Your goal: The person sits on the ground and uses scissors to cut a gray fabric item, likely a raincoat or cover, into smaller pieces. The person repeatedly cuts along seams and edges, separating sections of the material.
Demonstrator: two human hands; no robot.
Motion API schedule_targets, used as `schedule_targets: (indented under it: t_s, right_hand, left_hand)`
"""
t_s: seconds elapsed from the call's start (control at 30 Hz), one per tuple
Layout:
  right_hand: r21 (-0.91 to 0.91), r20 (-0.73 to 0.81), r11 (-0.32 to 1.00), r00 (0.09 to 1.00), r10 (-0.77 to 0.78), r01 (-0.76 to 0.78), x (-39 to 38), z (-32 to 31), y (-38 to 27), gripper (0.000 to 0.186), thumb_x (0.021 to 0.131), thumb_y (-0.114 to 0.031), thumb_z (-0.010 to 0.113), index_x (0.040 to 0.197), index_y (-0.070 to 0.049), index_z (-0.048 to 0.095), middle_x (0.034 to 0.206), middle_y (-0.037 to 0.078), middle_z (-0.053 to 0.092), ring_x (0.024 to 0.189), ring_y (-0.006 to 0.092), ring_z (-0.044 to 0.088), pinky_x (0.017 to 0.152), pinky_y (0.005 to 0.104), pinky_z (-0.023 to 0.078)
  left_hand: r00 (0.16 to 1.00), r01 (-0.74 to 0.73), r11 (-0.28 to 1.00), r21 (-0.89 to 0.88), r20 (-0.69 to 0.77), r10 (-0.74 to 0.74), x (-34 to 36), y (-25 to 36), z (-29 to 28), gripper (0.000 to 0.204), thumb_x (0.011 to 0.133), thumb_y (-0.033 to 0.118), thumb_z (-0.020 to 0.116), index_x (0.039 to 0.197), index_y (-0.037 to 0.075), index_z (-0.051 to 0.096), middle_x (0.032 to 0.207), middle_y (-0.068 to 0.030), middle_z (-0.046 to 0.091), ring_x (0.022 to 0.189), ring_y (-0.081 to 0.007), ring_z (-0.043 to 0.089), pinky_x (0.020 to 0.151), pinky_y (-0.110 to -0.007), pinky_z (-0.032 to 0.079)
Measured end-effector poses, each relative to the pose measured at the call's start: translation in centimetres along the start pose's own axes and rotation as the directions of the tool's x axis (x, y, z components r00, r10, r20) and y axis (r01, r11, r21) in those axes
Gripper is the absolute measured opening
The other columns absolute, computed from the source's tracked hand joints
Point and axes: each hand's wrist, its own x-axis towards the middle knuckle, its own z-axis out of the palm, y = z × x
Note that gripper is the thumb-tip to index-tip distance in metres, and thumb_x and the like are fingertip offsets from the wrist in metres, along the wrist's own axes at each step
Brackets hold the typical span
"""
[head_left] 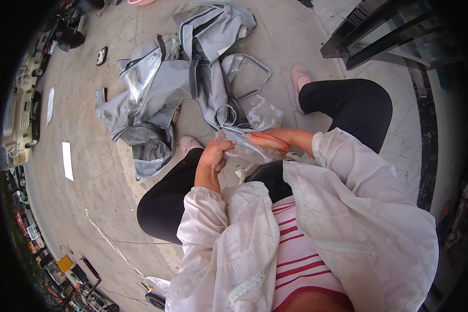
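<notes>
A large grey fabric cover (166,83) with clear plastic panels and dark edging lies crumpled over the ground in front of me. Its near end comes up between my knees. My left hand (213,154) is closed on a clear plastic panel (236,149) at that end. In my right hand (270,139) is a pair of scissors (280,140) with orange handles. The blades point left, toward my left hand, and lie against the cover's edge. Whether they are apart cannot be made out. A loose dark loop of trim (225,112) stands up just beyond the blades.
My pink shoes (300,83) stand either side of the cover's near end. A phone-like dark object (102,55) lies on the concrete at the far left. Black metal framing (369,31) stands at the far right. Parked vehicles (23,114) line the left edge.
</notes>
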Motion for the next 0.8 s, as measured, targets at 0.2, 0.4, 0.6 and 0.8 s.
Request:
schedule_targets:
  t_s: [0.2, 0.4, 0.6, 0.8]
  right_hand:
    - [-0.003, -0.022, 0.999, 0.999, -0.033, 0.033, 0.7, 0.5, 0.6, 0.088, 0.085, -0.077, 0.025, 0.117, -0.001, 0.054, 0.087, 0.008, 0.055, 0.064, 0.0154, 0.048, 0.055, 0.0311, 0.042]
    - [0.024, -0.024, 0.992, 0.992, -0.121, 0.121, 0.8, 0.8, -0.4, 0.077, 0.086, -0.076, 0.027, 0.086, -0.004, 0.054, 0.071, 0.004, 0.052, 0.048, 0.0132, 0.044, 0.044, 0.028, 0.038]
    - [0.246, -0.064, 0.969, 0.998, -0.013, 0.029, -0.1, 0.9, -3.3, 0.069, 0.086, -0.075, 0.032, 0.065, -0.01, 0.045, 0.049, -0.001, 0.04, 0.037, 0.0094, 0.037, 0.037, 0.0243, 0.032]
    - [0.37, -0.301, 0.88, 0.934, -0.19, 0.298, -0.6, -1.7, -4.7, 0.056, 0.088, -0.063, 0.048, 0.066, -0.011, 0.044, 0.051, -0.005, 0.039, 0.041, 0.0045, 0.036, 0.037, 0.0209, 0.027]
  left_hand:
    - [1.0, 0.0, 1.0, -0.004, -0.01, 0.0, -0.2, -0.3, -0.8, 0.027, 0.078, 0.001, 0.061, 0.104, 0.002, 0.059, 0.088, -0.0053, 0.065, 0.075, -0.0171, 0.062, 0.072, -0.03, 0.049]
    - [1.0, 0.003, 1.0, 0.025, -0.014, -0.003, -0.2, -0.5, -0.9, 0.024, 0.076, 0.0, 0.062, 0.099, 0.004, 0.06, 0.084, -0.0033, 0.064, 0.072, -0.0134, 0.059, 0.068, -0.025, 0.046]
    - [0.99, -0.014, 0.976, 0.216, 0.143, -0.017, -1.2, -0.4, 0.8, 0.034, 0.076, 0.004, 0.064, 0.11, 0.001, 0.06, 0.078, 0.0012, 0.058, 0.067, -0.0092, 0.052, 0.062, -0.022, 0.041]
    - [0.968, -0.242, 0.967, 0.083, -0.046, 0.247, -4.6, 4.9, 2.7, 0.027, 0.089, 0.014, 0.061, 0.11, -0.003, 0.062, 0.083, -0.0026, 0.062, 0.073, -0.0115, 0.058, 0.067, -0.024, 0.047]
